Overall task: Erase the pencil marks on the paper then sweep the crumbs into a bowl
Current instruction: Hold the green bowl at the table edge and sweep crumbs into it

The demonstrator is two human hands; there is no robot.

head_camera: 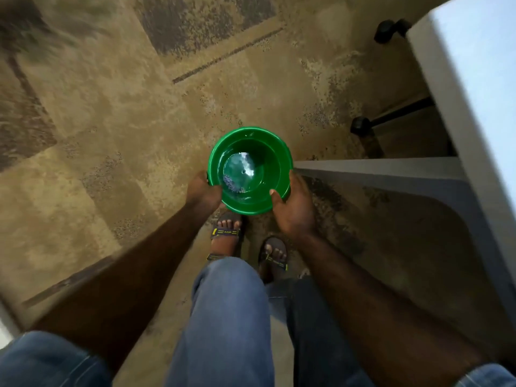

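I hold a green plastic bowl (259, 143) in front of me, above the floor, with both hands. My left hand (202, 191) grips its left rim. My right hand (293, 208) cups its right side with the thumb over the rim. A small pile of dark crumbs (233, 184) lies on the bowl's bottom, toward its near left. No paper, pencil or eraser is in view.
A white table (474, 79) fills the right edge, with a grey crossbar (377, 169) just right of the bowl and black chair casters (360, 125) beyond. Brown patterned carpet (111, 135) covers the floor. My sandalled feet (226, 230) and jeans are below.
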